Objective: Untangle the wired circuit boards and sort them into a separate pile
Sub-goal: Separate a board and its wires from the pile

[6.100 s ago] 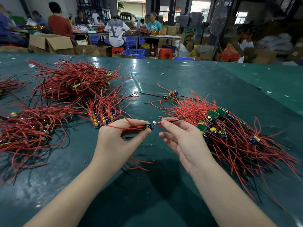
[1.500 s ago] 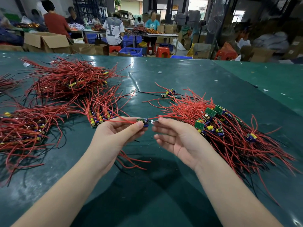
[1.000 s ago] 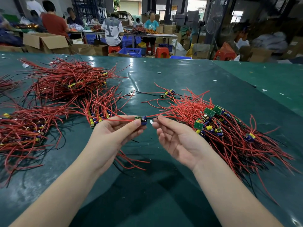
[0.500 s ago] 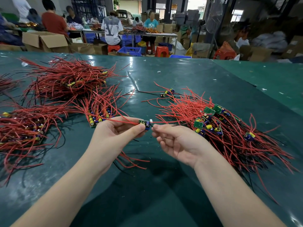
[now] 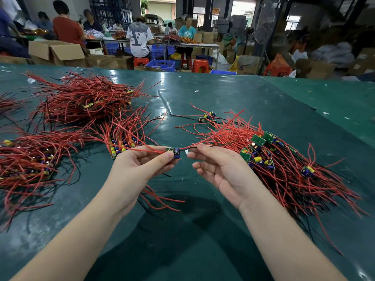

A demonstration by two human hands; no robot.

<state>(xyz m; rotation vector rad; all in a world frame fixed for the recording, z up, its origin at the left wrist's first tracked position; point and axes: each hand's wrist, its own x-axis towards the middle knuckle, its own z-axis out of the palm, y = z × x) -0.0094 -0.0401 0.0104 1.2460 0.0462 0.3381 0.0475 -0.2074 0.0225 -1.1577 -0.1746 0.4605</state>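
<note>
Above the green table (image 5: pixel 203 230), left hand (image 5: pixel 138 169) still pinching circuit board (image 5: pixel 173 152), right hand (image 5: pixel 221 169) still pinching its wire (image 5: pixel 188 148)

Small green circuit board (image 5: pixel 172 152) — red wires, held above table, level.

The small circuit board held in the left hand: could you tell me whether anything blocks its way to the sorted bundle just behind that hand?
Nothing visible does. The left hand pinches the circuit board above bare table; the sorted bundle lies just beyond its fingers. Only its wire, pinched by the right hand, trails toward the tangled pile.
</note>
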